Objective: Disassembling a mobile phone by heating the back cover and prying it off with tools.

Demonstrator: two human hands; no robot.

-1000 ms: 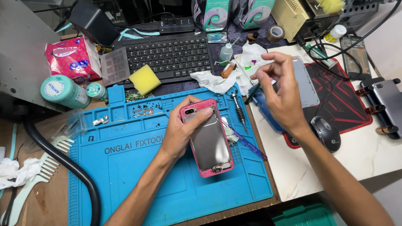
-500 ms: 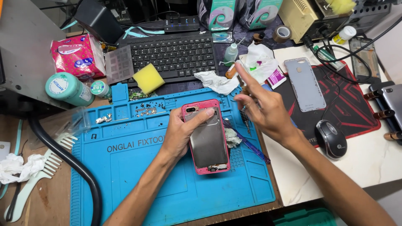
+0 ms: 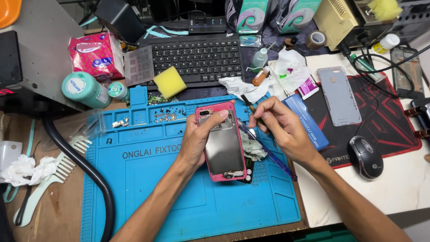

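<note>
At the centre of the frame, an opened pink-framed phone (image 3: 221,141) was held against the blue repair mat (image 3: 148,188) by the left hand (image 3: 199,139), with the fingers wrapped over its left edge and the thumb laid across its upper end near the camera cutout. The grip was closed firmly on the phone body.

The right hand (image 3: 280,125) had been brought in to the right of centre, beside the phone's upper right corner. A slim dark-tipped hand tool (image 3: 247,104) was pinched narrowly between thumb and fingers (its exact type could not be determined from this view). The tool tip was directed up and away from the phone, toward the crumpled white tissue (image 3: 242,86).

Compared with the frame taken one second earlier, the right hand was no longer raised at the upper right of the frame over the grey phone back cover (image 3: 339,95); that cover was seen lying uncovered on the red-patterned mouse pad (image 3: 394,130). Half a second earlier, the right hand had been in transit with its fingers extended toward the clutter below the keyboard (image 3: 199,56). The change indicated that a tool had been collected and that work on the phone interior was judged ready to be carried out.

The left hand and phone position were unchanged across all three frames. The computer mouse (image 3: 366,157) and the blue pry tool (image 3: 268,150) beside the phone were also left undisturbed.
</note>
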